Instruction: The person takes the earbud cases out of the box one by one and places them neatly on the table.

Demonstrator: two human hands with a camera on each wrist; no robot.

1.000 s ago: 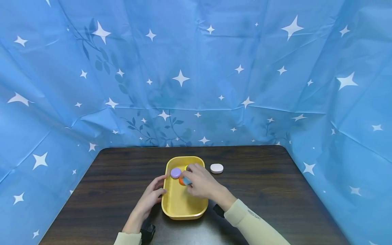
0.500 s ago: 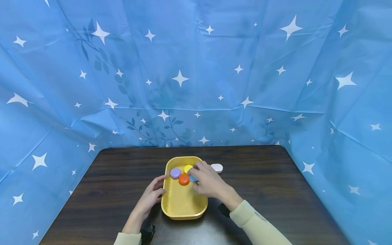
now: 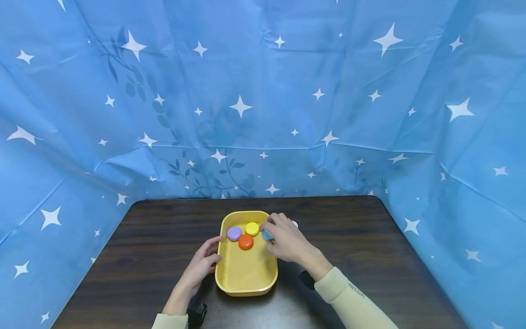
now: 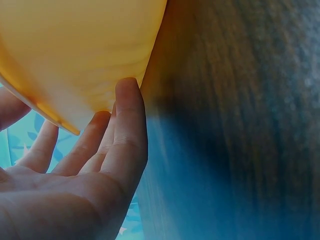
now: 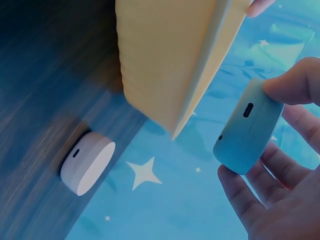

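Observation:
My right hand (image 3: 289, 242) pinches a light-blue earbud charging case (image 5: 247, 130) between thumb and fingers, above the right rim of a yellow tray (image 3: 246, 278). A charging port shows on its edge in the right wrist view. Inside the tray lie a purple round piece (image 3: 234, 234), a yellow one (image 3: 252, 229) and an orange one (image 3: 245, 241). Along the tray's left side, the fingertips of my left hand (image 3: 197, 265) touch the outer wall. A white case (image 5: 87, 162) with a similar port sits on the table, mostly hidden behind my right hand in the head view.
The dark wood table (image 3: 172, 228) extends on both sides of the tray. A blue curtain with white stars (image 3: 263, 91) hangs behind and beside it. Each wrist carries a dark camera.
My right hand has moved right with the light-blue case, from over the round pieces to the tray's right rim. This uncovers the yellow and orange pieces. The left hand stays at the tray.

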